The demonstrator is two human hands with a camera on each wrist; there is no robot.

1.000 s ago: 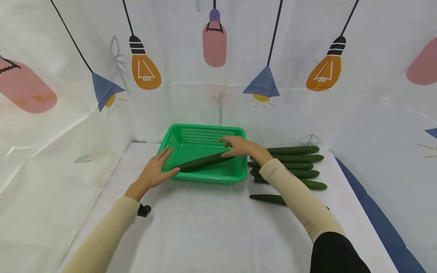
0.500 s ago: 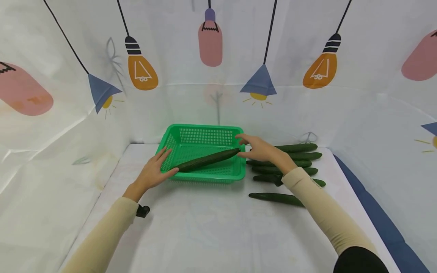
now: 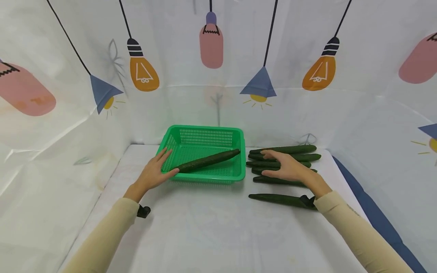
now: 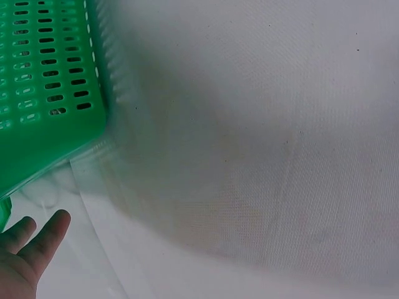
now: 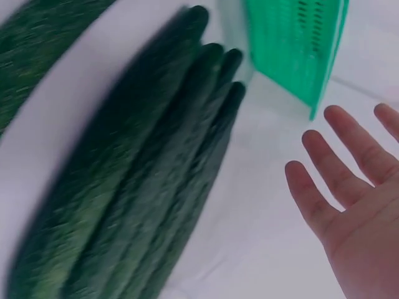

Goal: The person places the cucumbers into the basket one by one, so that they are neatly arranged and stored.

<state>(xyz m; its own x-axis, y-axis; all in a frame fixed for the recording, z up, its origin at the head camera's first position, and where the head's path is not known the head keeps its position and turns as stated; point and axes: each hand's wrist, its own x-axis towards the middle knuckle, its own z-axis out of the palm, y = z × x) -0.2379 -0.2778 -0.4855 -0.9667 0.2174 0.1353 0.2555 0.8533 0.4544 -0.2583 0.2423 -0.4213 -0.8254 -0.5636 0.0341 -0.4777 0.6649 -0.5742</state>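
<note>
A green plastic basket (image 3: 205,177) stands at the back of the table, with one cucumber (image 3: 209,159) lying slantwise inside it. At the basket's left front corner is my left hand (image 3: 150,176), fingers spread and extended against the rim. My right hand (image 3: 288,167) hovers over a row of several cucumbers (image 3: 290,149) to the right of the basket, partly hiding them. It holds nothing; in the right wrist view its fingers (image 5: 333,174) are extended, apart from the cucumbers (image 5: 124,168). One more cucumber (image 3: 276,198) lies separately nearer the front, its right end under the wrist.
A white cloth (image 3: 205,227) covers the table. Behind and at the sides hangs a white sheet (image 3: 191,106) printed with lamps and bulbs. Dark blue fabric (image 3: 368,212) shows along the table's right edge. A small black device (image 3: 143,211) sits at the left wrist.
My right hand has let go of the cucumber in the basket and moved right, over the row of cucumbers. The left hand has stayed at the basket's corner.
</note>
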